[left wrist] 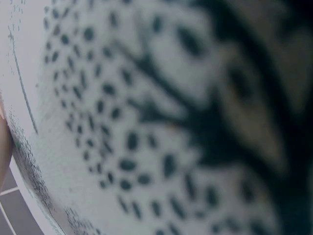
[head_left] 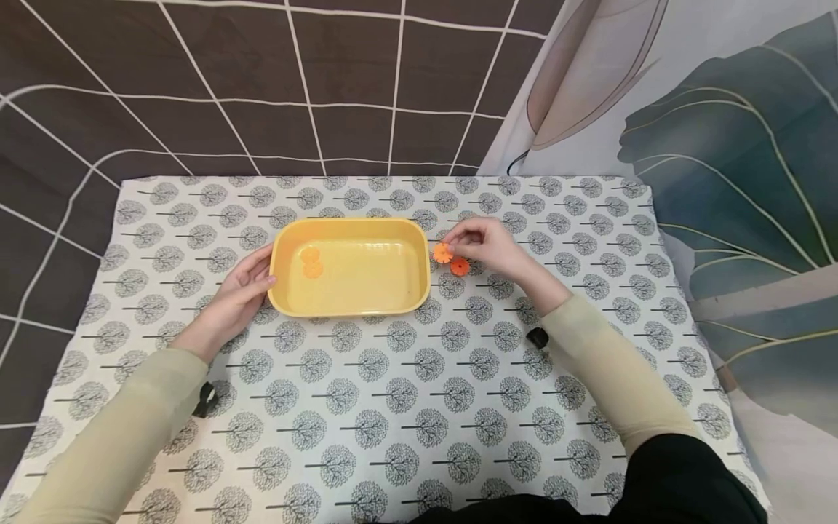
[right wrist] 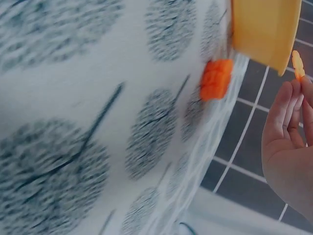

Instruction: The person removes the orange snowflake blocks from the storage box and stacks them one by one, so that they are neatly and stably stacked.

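My left hand (head_left: 238, 291) holds the left end of a yellow rectangular basin (head_left: 350, 310), thumb at the rim and fingers along the outer wall. Just right of the basin, my right hand (head_left: 481, 244) pinches a thin orange flower-shaped slice (head_left: 442, 252) between thumb and fingertips. That slice (right wrist: 298, 64) appears edge-on in the right wrist view, above the fingertips. A thicker, deeper orange flower-shaped piece (head_left: 460, 266) lies on the cloth under the right hand. Inside the basin, two light orange flower-shaped slices (head_left: 313, 263) lie at the left. Only patterned cloth and a sliver of hand show in the left wrist view.
A white cloth (head_left: 393, 407) printed with grey trees covers the table. Behind it hangs a dark curtain with white grid lines (head_left: 347, 131), and at the right a leaf-printed curtain (head_left: 733, 182). A thin black cable (head_left: 517, 161) shows at the back edge.
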### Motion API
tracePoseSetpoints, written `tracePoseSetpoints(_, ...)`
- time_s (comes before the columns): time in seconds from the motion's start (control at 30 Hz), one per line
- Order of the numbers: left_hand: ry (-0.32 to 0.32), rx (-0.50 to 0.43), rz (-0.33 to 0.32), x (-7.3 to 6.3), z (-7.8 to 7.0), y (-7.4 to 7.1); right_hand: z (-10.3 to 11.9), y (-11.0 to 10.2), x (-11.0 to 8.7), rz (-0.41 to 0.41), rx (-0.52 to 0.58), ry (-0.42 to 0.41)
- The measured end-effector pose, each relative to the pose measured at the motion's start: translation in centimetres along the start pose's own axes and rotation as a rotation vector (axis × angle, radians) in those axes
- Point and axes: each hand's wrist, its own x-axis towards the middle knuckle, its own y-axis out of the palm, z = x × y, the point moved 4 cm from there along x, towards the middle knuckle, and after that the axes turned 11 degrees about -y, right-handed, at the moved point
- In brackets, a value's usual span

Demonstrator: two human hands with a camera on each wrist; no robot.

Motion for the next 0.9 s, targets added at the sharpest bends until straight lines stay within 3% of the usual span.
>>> tracePoseSetpoints(0.3,0.007,-0.006,-0.001,-0.1,0.1,0.0,-2.7,-1.3,-1.5,-0.029,-0.015,0.101)
tracePoseSetpoints(0.53,0.006,-0.008,-0.003,0.0,0.0,-0.1,-4.3,-1.6,-2.2,-0.024,0.055,0.181)
tracePoseSetpoints(0.9,0.018,-0.018,0.002,0.1,0.2,0.0,-5.2,-1.3,-2.2,-0.02,0.107,0.197)
